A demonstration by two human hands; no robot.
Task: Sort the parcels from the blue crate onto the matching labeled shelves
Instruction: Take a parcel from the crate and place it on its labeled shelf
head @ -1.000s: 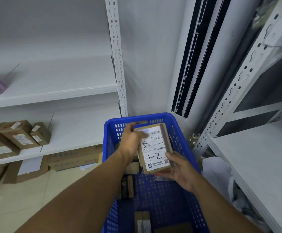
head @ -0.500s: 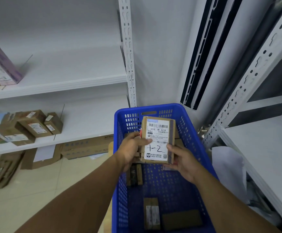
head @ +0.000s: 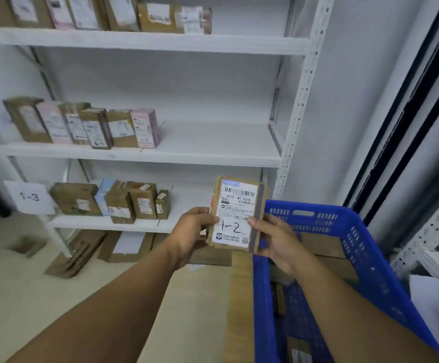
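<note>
Both hands are up with one parcel point(head: 235, 213) held between them, label facing the camera, and "1-2" is scrawled across the sticker in black. That's surely why it is held flat and upright like this: so the mark can be read before a shelf is chosen. The left hand point(head: 190, 231) pinches the parcel's left edge, thumb across the front near the handwriting, fingers tucked behind. The right hand point(head: 276, 242) clamps the right edge the same way, thumb on the label face. Each grip is narrow, closed onto the thin cardboard, touching nothing else.

The parcel hangs in the air just over the near-left corner of the blue crate point(head: 349, 231), clear of its rim. Down inside the crate, more brown parcels wait, so the sorting looks far from finished.

On the left, a paper tag reading "1-3" point(head: 29, 197) marks the lower shelf point(head: 103, 224), where a row of small boxes already stands. The middle shelf point(head: 187, 158) above it carries another row of boxes on its left, with bare board on the right. My guess is that one is 1-2, though its own tag is not visible from here.
</note>
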